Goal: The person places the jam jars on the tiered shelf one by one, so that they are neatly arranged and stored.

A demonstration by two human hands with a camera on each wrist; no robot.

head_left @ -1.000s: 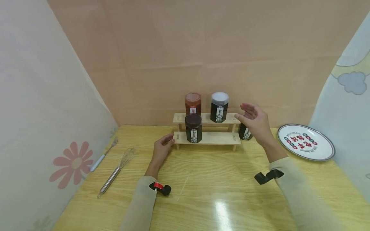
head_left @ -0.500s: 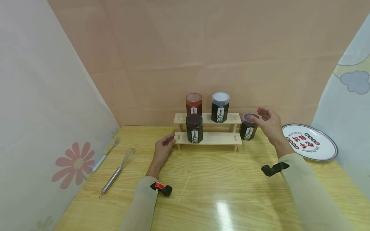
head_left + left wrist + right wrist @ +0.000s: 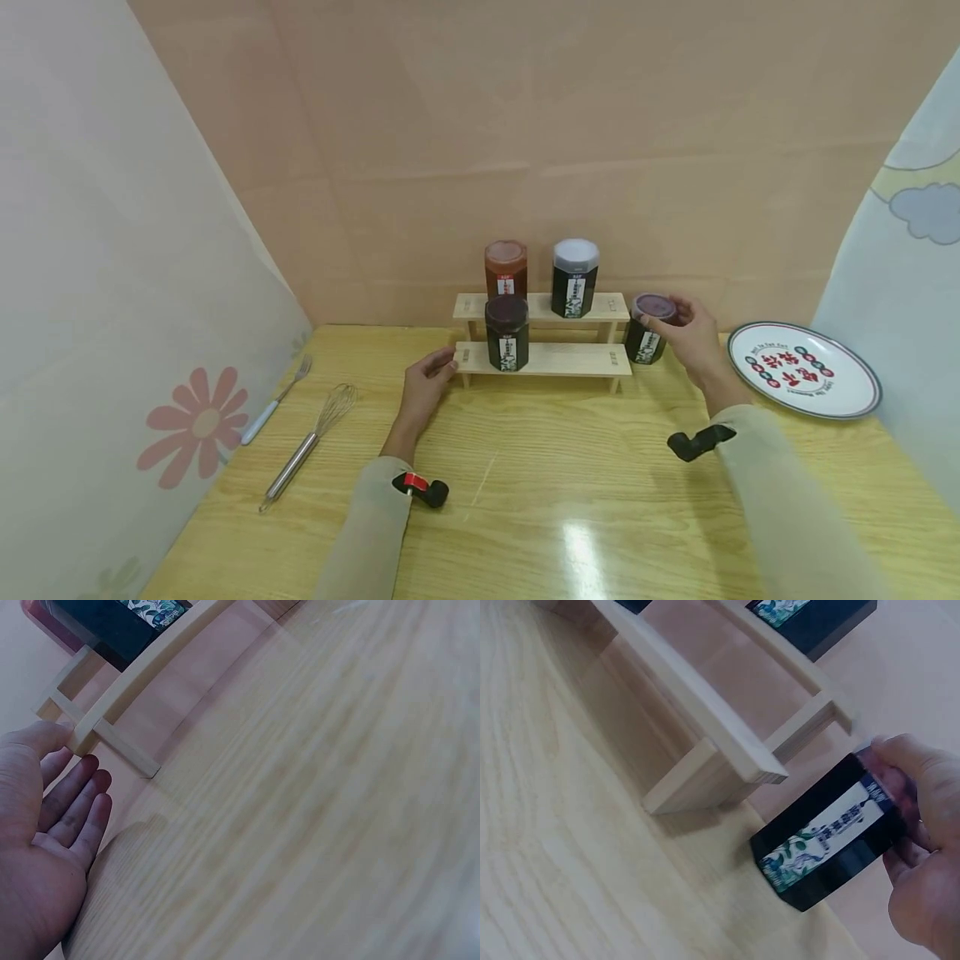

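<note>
A two-tier wooden rack [image 3: 573, 358] stands at the back of the table. My left hand [image 3: 423, 387] is at the left end of its lower tier, thumb [image 3: 52, 737] and index finger pinching the plank's corner. To the rack's right is a dark jar [image 3: 829, 840] with a purple lid, upright beside the rack. My right hand [image 3: 693, 337] grips it around the lid, thumb at the front and fingers behind. On the lower tier sits a dark-lidded jar [image 3: 507, 337]; the upper tier bears a red-brown jar [image 3: 506, 262] and a white-lidded dark jar [image 3: 575, 283].
A white oval plate [image 3: 840, 387] with red lettering lies at the right, near my right forearm. On the left lie a wire whisk [image 3: 300, 458] and a blue-handled fork [image 3: 262, 417]. Cloth-covered walls [image 3: 420, 167] enclose the back and sides.
My right hand drew back rightward from the rack's upper right end, then came in left and down and took hold of the purple-lidded jar. My left hand stays at the rack.
</note>
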